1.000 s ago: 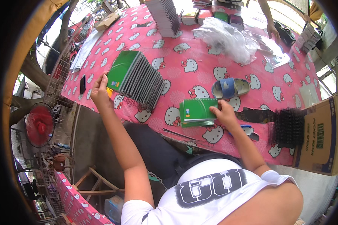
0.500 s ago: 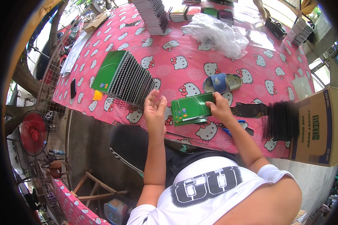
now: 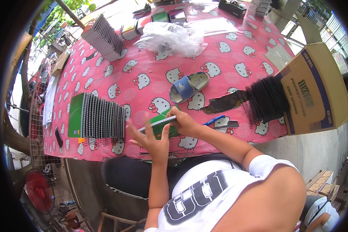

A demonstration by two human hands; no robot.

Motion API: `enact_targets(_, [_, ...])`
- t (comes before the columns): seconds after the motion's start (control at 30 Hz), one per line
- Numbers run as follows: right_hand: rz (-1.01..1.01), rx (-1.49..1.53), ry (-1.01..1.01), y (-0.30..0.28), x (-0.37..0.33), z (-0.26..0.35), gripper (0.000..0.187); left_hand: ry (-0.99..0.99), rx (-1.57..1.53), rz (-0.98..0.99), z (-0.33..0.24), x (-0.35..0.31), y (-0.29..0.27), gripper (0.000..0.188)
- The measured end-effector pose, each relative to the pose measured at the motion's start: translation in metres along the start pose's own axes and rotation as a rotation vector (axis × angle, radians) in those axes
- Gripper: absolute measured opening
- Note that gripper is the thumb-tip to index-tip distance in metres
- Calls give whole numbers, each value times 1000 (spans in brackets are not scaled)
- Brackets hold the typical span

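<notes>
My right hand (image 3: pixel 184 123) pinches a small green-covered notepad (image 3: pixel 157 124), turned so that its pale page edge faces up. Below it lie more green notepads (image 3: pixel 167 132) on the table. Close to the pad's left end, my left hand (image 3: pixel 150 141) has its fingers spread and is slightly blurred; whether a fingertip touches the pad, I cannot tell. Further left stands a long row of green notepads (image 3: pixel 98 116) with black spiral bindings. A heap of loose black spiral bindings (image 3: pixel 265 98) lies to the right, against a cardboard box.
The pink patterned table (image 3: pixel 143 96) holds a blue slipper (image 3: pixel 187 88), a blue pen (image 3: pixel 214 120) and crumpled clear plastic (image 3: pixel 170 40). The cardboard box (image 3: pixel 309 89) stands at the right edge. A notepad stack (image 3: pixel 104 38) rises at the back left; a phone (image 3: pixel 58 137) lies far left.
The view has swung right. My right hand has tipped a notepad from flat to edge-up, and my left hand has come closer to it with fingers spreading.
</notes>
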State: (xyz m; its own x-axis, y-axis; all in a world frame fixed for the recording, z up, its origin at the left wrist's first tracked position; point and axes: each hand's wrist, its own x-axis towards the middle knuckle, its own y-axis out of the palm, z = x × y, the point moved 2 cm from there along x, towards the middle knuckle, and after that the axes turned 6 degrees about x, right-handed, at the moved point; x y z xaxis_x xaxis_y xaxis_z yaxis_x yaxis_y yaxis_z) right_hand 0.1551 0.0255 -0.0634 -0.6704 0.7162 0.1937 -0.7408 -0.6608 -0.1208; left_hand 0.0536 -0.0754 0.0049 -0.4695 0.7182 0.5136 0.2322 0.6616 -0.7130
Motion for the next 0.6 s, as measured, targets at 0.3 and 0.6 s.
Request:
enact_targets(0.3, [-562, -1106, 592, -210, -90, 19, 24, 109, -153, 186, 0, 21, 15, 17])
enact_targets(0.6, [-275, -528, -14, -136, -47, 33, 21, 72, -239, 174, -5, 19, 19, 18])
